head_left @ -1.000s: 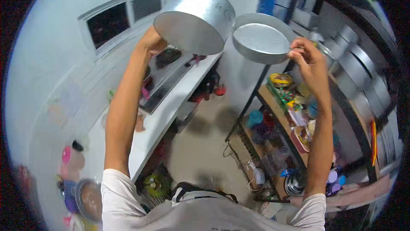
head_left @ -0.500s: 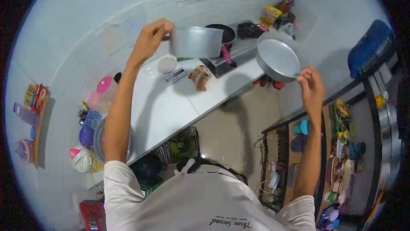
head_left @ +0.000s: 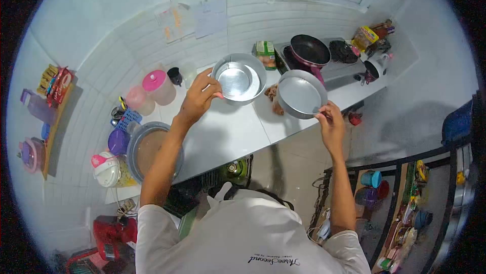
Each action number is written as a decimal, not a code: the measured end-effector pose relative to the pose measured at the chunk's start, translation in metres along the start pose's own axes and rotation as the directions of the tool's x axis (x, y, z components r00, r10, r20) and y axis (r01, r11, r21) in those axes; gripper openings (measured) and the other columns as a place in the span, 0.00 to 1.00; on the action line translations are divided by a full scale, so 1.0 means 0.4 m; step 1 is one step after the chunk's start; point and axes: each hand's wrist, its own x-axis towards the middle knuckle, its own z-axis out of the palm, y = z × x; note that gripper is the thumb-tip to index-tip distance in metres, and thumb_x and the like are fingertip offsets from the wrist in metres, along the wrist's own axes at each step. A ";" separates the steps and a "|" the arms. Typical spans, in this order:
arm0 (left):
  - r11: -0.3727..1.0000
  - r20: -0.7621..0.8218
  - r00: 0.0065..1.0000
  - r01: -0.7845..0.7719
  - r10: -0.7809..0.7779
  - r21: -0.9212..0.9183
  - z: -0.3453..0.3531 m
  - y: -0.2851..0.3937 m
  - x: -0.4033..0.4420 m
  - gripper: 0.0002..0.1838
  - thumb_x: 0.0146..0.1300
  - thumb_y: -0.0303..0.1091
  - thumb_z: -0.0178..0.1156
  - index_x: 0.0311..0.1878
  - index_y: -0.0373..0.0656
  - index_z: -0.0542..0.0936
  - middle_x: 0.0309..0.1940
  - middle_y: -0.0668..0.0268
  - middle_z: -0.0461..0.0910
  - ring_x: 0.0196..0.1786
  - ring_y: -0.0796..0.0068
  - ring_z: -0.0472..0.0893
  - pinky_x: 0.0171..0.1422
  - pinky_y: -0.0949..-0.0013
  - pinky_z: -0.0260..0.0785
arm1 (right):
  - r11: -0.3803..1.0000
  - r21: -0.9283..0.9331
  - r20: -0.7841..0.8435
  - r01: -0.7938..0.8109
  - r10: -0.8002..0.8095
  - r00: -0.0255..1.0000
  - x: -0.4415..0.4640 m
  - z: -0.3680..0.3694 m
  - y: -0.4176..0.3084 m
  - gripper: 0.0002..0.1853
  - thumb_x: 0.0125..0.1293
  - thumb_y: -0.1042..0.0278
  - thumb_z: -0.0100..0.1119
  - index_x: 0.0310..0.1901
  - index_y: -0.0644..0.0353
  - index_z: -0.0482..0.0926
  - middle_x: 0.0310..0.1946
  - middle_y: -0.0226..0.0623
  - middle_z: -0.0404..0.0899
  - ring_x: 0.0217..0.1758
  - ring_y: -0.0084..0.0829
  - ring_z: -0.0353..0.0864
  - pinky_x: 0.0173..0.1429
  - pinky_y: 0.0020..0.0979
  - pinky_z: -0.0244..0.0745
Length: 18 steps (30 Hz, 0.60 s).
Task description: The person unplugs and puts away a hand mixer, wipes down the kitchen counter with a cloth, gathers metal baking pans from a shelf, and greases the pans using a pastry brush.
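Below, white counter [head_left: 223, 128]; behind, tiled wall [head_left: 248, 28]; left and right fingers [head_left: 203, 84] [head_left: 331, 113] tight on pans [head_left: 238, 82] [head_left: 302, 94].

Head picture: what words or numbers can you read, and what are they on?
"ThreeSecond": on the shirt.
Under that, also on the shirt: too small to read.
Wall papers: too faint.
Yellow packet, red packet, green packet: too blurred.
Left-hand pan, right-hand pan: no readable text shows.

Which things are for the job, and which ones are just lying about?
In use:
left hand, holding a round metal pan
right hand, holding a second metal pan

Probably just lying about:
black frying pan
pink-lidded container
turquoise cup
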 end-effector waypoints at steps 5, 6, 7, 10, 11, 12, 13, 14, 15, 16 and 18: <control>0.980 0.149 0.971 0.194 -0.185 -0.050 0.122 -0.050 -0.171 0.07 0.61 0.30 0.68 0.38 0.40 0.79 0.39 0.59 0.79 0.59 0.45 0.77 0.67 0.47 0.70 | 0.998 0.006 0.065 -0.056 0.055 0.996 -0.059 0.140 0.115 0.11 0.64 0.73 0.71 0.46 0.63 0.82 0.56 0.51 0.78 0.52 0.41 0.83 0.52 0.34 0.81; 0.972 0.179 0.959 0.229 -0.218 -0.045 0.151 -0.055 -0.208 0.08 0.60 0.29 0.68 0.39 0.40 0.79 0.40 0.59 0.79 0.60 0.45 0.77 0.67 0.47 0.70 | 0.996 0.039 0.077 -0.086 0.083 0.994 -0.073 0.164 0.148 0.11 0.64 0.73 0.71 0.46 0.63 0.82 0.57 0.52 0.78 0.52 0.41 0.83 0.52 0.35 0.81; 0.966 0.155 0.957 0.254 -0.246 -0.039 0.179 -0.060 -0.237 0.08 0.59 0.27 0.68 0.38 0.40 0.78 0.42 0.58 0.78 0.62 0.45 0.76 0.65 0.46 0.71 | 0.998 -0.061 0.101 -0.018 0.024 0.995 -0.080 0.184 0.180 0.11 0.64 0.72 0.71 0.46 0.63 0.82 0.55 0.52 0.78 0.50 0.37 0.84 0.52 0.35 0.81; 0.791 0.201 0.809 0.585 -0.553 -0.180 0.250 -0.051 -0.340 0.08 0.59 0.26 0.68 0.38 0.41 0.77 0.42 0.59 0.77 0.63 0.46 0.75 0.66 0.46 0.70 | 0.993 0.015 0.147 -0.121 0.117 0.982 -0.102 0.249 0.236 0.10 0.64 0.72 0.71 0.45 0.63 0.82 0.54 0.50 0.77 0.49 0.35 0.84 0.51 0.35 0.81; 0.950 0.111 0.944 0.307 -0.312 0.055 0.265 -0.061 -0.362 0.09 0.60 0.25 0.68 0.39 0.42 0.76 0.43 0.59 0.76 0.63 0.44 0.74 0.66 0.45 0.70 | 0.979 0.050 0.181 -0.200 0.188 0.965 -0.103 0.267 0.247 0.10 0.64 0.72 0.71 0.44 0.63 0.82 0.54 0.50 0.76 0.49 0.34 0.84 0.49 0.34 0.81; 0.941 0.124 0.934 0.328 -0.336 0.081 0.290 -0.073 -0.398 0.09 0.60 0.25 0.68 0.40 0.42 0.76 0.43 0.59 0.76 0.63 0.44 0.74 0.67 0.44 0.70 | 0.985 0.025 0.216 -0.171 0.162 0.963 -0.109 0.289 0.283 0.10 0.64 0.71 0.71 0.43 0.63 0.83 0.54 0.50 0.76 0.49 0.35 0.84 0.50 0.35 0.81; 0.932 0.138 0.923 0.346 -0.359 0.107 0.316 -0.087 -0.441 0.10 0.60 0.26 0.68 0.40 0.42 0.76 0.43 0.59 0.76 0.62 0.44 0.74 0.67 0.44 0.70 | 0.990 0.001 0.249 -0.142 0.137 0.959 -0.120 0.318 0.335 0.09 0.64 0.71 0.71 0.43 0.63 0.83 0.55 0.50 0.76 0.49 0.36 0.84 0.50 0.35 0.81; 0.923 0.150 0.913 0.361 -0.379 0.135 0.324 -0.095 -0.463 0.10 0.60 0.26 0.68 0.41 0.43 0.76 0.43 0.59 0.75 0.62 0.43 0.73 0.68 0.43 0.70 | 0.994 -0.019 0.279 -0.109 0.110 0.954 -0.120 0.342 0.365 0.09 0.63 0.71 0.72 0.43 0.63 0.83 0.55 0.51 0.75 0.49 0.38 0.84 0.51 0.36 0.81; 0.888 0.109 0.884 0.438 -0.454 0.140 0.310 -0.064 -0.444 0.11 0.59 0.27 0.70 0.40 0.43 0.76 0.43 0.59 0.75 0.61 0.43 0.73 0.69 0.42 0.70 | 0.967 0.040 0.321 -0.252 0.226 0.920 -0.119 0.364 0.365 0.10 0.62 0.69 0.72 0.42 0.63 0.83 0.55 0.52 0.75 0.55 0.45 0.82 0.56 0.40 0.79; 0.875 0.107 0.873 0.459 -0.476 0.151 0.314 -0.065 -0.458 0.11 0.59 0.27 0.70 0.40 0.43 0.76 0.43 0.59 0.75 0.61 0.43 0.73 0.70 0.42 0.69 | 0.968 0.065 0.313 -0.243 0.211 0.926 -0.125 0.397 0.391 0.10 0.62 0.69 0.72 0.42 0.62 0.83 0.55 0.53 0.75 0.57 0.47 0.80 0.58 0.42 0.78; 0.846 0.105 0.844 0.507 -0.527 0.167 0.329 -0.065 -0.488 0.11 0.58 0.27 0.70 0.40 0.43 0.76 0.42 0.59 0.75 0.60 0.44 0.73 0.72 0.42 0.68 | 0.975 0.084 0.320 -0.203 0.167 0.933 -0.139 0.456 0.432 0.11 0.61 0.69 0.73 0.43 0.61 0.84 0.57 0.55 0.74 0.62 0.52 0.77 0.62 0.45 0.75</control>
